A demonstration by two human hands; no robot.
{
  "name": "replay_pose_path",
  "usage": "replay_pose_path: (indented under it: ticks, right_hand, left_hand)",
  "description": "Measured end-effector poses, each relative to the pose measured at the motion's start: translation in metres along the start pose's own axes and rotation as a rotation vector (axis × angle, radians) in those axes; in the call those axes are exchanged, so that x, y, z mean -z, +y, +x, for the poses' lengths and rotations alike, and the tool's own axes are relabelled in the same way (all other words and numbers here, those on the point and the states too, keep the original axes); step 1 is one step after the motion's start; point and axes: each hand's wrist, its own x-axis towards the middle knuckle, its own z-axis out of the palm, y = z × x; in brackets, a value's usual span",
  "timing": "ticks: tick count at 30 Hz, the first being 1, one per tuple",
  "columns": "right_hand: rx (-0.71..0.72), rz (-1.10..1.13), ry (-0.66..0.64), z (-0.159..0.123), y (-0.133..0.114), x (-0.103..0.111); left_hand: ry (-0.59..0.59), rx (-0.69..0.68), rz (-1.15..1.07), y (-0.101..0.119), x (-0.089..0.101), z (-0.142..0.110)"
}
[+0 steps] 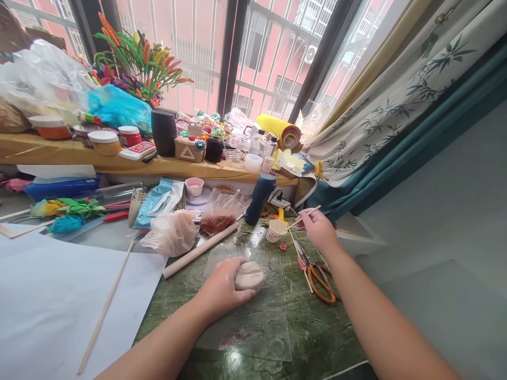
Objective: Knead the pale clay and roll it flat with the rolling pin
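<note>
My left hand (pixel 225 282) is wrapped round a lump of pale clay (pixel 250 276), which rests on a clear plastic sheet (pixel 273 327) on the green tabletop. Between the fingers of my right hand (pixel 319 229) is a thin wooden stick (pixel 304 216), its lower end slanting towards a small paper cup (pixel 276 231). Whether the stick's tip is inside the cup or just beside its rim, I cannot tell. Below the right hand lie scissors with orange handles (pixel 321 285). A small pink scrap (pixel 282 247) is near the cup.
Left of the clay lie a rolling pin (pixel 200 250), a bag of brown material (pixel 217 222) and a crumpled plastic bag (pixel 171 235). A dark blue bottle (pixel 260 199) stands behind. White paper (pixel 59 306) covers the left side, and a crowded sill (pixel 79 150) runs along the window.
</note>
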Motion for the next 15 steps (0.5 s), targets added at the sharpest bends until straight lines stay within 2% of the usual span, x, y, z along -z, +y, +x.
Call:
replay_pose_path:
  ticks: [11,13,15]
  right_hand:
    - [0.006,0.055,0.021,-0.007,0.005,-0.003]
    - [0.017,0.063,0.062,-0.012,0.005,0.001]
    - [0.036,0.099,0.161,-0.022,0.002,0.009]
  left_hand:
    - [-0.051,0.012,0.013,0.011,0.007,0.001]
    - [-0.038,0.007,-0.006,0.012,0.007,0.000]
    - [-0.010,0.002,-0.025,0.012,0.007,0.000]
